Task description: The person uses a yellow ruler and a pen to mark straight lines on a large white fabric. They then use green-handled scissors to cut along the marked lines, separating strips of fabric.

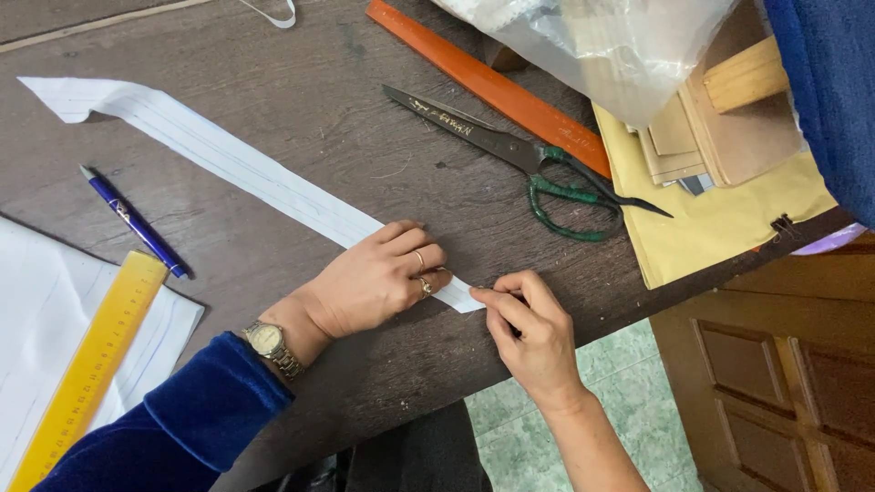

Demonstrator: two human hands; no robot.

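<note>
The right hand (533, 333) pinched the near end of the white cloth strip (228, 155). The left hand (374, 278) lay flat on it, fingers together. The strip ran toward ten o'clock across the table (319, 91). Scissors (519, 155) lay at one o'clock.

Scissors (529, 159) block ahead (bare table (346, 118) leftward).

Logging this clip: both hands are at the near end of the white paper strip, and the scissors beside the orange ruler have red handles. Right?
Not quite. The head view shows the scissors have green handles. The rest holds: left hand and right hand at the white paper strip end, orange ruler beside the scissors.
</note>
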